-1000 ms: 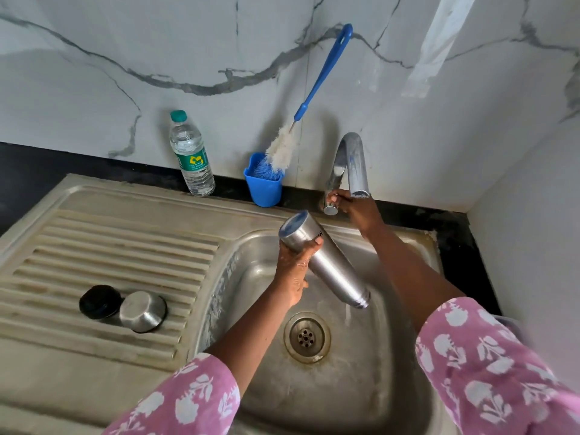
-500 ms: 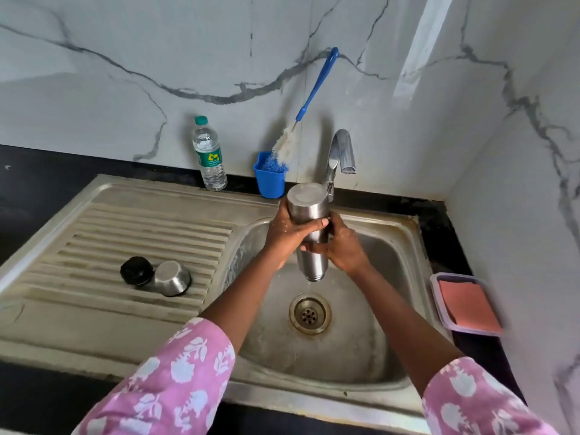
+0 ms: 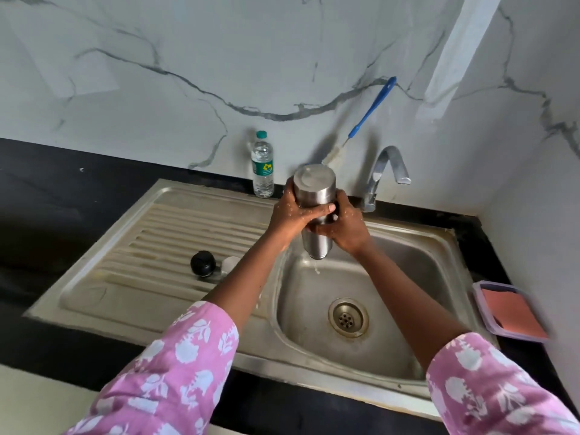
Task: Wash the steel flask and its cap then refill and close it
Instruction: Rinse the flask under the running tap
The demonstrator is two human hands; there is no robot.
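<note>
Evidently the step in hand is draining the rinsed flask.

Head view: the steel flask [image 3: 314,196] is held upside down over the back of the sink basin [image 3: 408,277], base up and mouth down. A thin dribble of water falls from its mouth into the basin. The left hand [image 3: 292,211] wraps the upper body and the right hand [image 3: 346,227] wraps it just below, so each grip is clamped on the flask. The black cap [image 3: 203,262] lies left of the basin on the ribbed drainer. A small steel cup [image 3: 230,264] just beside it is half hidden by the left forearm. Neither is being handled. The tap [image 3: 384,171] stands behind the basin with no water showing at its spout. A plastic water bottle [image 3: 263,164] stands behind the basin, to its left.

By my reading, the flask's wash is nearly done, while refilling and capping remain. The next move calls for shaking out the last drops and turning the flask mouth-up. One hand must then come free for the cap or the refill.
</note>
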